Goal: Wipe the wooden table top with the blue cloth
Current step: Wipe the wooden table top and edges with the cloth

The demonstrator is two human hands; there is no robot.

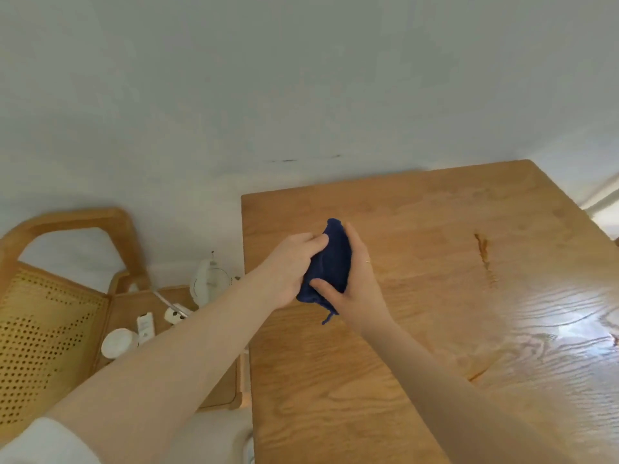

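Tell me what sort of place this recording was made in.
Probably a room in a home, perhaps a dining corner. A wooden table stands against a plain pale wall, and beside it a wooden chair with a cane back holds small white household items.

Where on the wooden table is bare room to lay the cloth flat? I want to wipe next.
The wooden table is bare on all sides of the hands; widest right of the right hand, toward the glare. Both hands hold the blue cloth. The chair seat on the left is crowded with small white items.
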